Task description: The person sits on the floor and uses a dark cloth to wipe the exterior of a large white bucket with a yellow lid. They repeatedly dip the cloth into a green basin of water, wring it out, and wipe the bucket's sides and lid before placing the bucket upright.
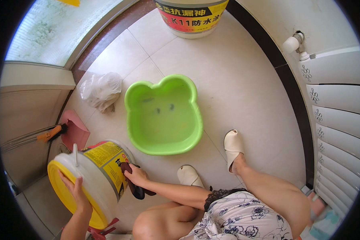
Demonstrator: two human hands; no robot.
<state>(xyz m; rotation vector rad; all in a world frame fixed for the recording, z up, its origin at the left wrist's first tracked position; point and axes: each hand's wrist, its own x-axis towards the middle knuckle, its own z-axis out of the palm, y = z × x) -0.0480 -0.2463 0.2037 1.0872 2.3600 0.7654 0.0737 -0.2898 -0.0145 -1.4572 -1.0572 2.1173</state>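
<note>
To the left, a white plastic bucket with a yellow lid and a yellow label leans in the view. My left hand lies against the lid, its fingers apart. Beside the bucket's labelled wall, my right hand grips a dark maroon item, which looks like a piece of footwear; its full shape is hidden. Just below that hand is a dark shoe-like item. A green bear-shaped plastic basin stands on the floor ahead, holding cloudy water.
Behind the basin stands another labelled bucket. A crumpled clear plastic bag lies left of the basin, near a pink dustpan and an orange-headed brush. A white radiator lines the right wall. Cream slippers are on my feet.
</note>
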